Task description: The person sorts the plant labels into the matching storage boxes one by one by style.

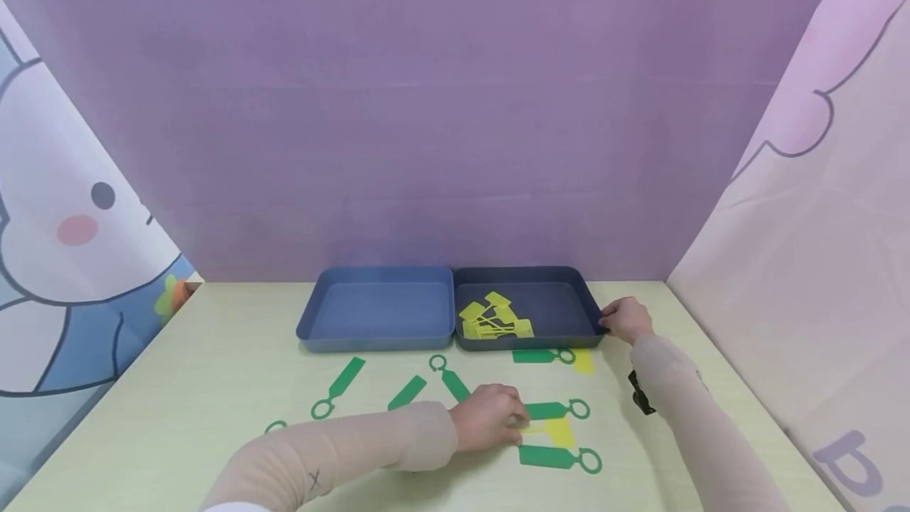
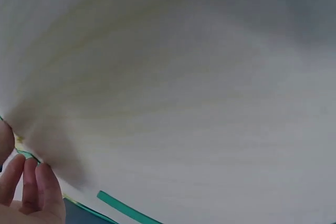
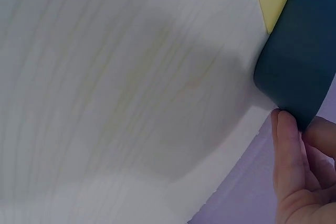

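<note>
At the left hand (image 1: 486,419), whose hold I cannot tell, a yellow tag (image 1: 562,433) is lying, apparently being picked up and needing a firm pinch next, while the right hand (image 1: 627,319) is gripping the dark tray (image 1: 558,313).

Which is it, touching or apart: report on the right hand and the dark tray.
Touching. The right wrist view shows the right hand gripping the dark tray, fingers against its outer wall.
</note>
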Demonstrator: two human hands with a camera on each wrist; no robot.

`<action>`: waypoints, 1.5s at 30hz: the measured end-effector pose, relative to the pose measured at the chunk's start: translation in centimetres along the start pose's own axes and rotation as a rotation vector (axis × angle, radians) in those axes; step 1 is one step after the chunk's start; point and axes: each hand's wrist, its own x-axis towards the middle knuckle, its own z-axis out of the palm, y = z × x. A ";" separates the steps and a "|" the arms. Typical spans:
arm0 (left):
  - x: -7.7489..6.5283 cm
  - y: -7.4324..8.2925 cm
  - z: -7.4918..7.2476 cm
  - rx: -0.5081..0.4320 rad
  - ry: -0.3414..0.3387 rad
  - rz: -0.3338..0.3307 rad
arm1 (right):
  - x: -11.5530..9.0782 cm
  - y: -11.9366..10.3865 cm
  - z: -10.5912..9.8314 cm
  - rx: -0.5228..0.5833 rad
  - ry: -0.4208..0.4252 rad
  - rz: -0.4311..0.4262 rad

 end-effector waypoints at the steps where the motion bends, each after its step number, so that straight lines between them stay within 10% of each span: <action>1: 0.0 0.0 0.0 -0.012 0.000 -0.009 | 0.0 0.0 0.0 -0.002 0.001 0.000; 20: 0.3 0.4 -0.2 0.057 0.061 -0.023 | -0.1 -0.1 0.2 -0.002 -0.008 0.012; 45: -0.2 1.3 -0.6 -0.066 -0.055 -0.133 | -0.4 -0.3 0.0 -0.007 -0.008 0.014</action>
